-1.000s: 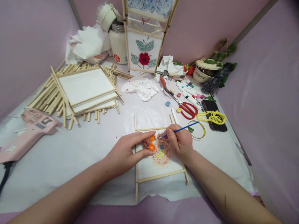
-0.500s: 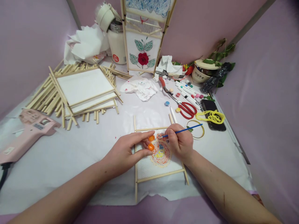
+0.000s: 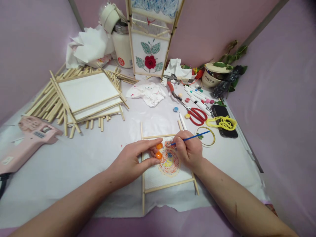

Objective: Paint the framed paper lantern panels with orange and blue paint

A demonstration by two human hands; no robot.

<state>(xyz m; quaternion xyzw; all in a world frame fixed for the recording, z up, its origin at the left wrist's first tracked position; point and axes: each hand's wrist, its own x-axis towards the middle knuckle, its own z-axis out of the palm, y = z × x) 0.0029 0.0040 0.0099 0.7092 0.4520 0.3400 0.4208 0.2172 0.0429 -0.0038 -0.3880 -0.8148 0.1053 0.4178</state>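
Between the thumb and fingers of my left hand point(image 3: 133, 157) is a small orange paint pot point(image 3: 158, 155), its orange cap point(image 3: 159, 145) beside it. My right hand point(image 3: 190, 149) is closed around a thin blue paintbrush point(image 3: 196, 136), whose tip meets the top of a dotted picture. That picture point(image 3: 170, 166), a round pattern in orange, yellow and blue, is on a white sheet point(image 3: 151, 179) in a frame of wooden sticks point(image 3: 170, 185). Both hands rest over the frame, covering part of its sheet.
Wooden sticks point(image 3: 53, 105) and framed blank sheets point(image 3: 86, 90) lie left, near a pink glue gun point(image 3: 37, 141). Behind stand a flask point(image 3: 122, 46) and a rose panel point(image 3: 150, 54). Red-handled scissors point(image 3: 198, 115), markers point(image 3: 197, 97), a phone point(image 3: 228, 131) and a tape roll point(image 3: 213, 138) lie right.
The brush handle has tilted slightly, its back end a little further left, while the tip stays at the picture's top. My left hand keeps its hold on the pot. The view has shifted slightly.
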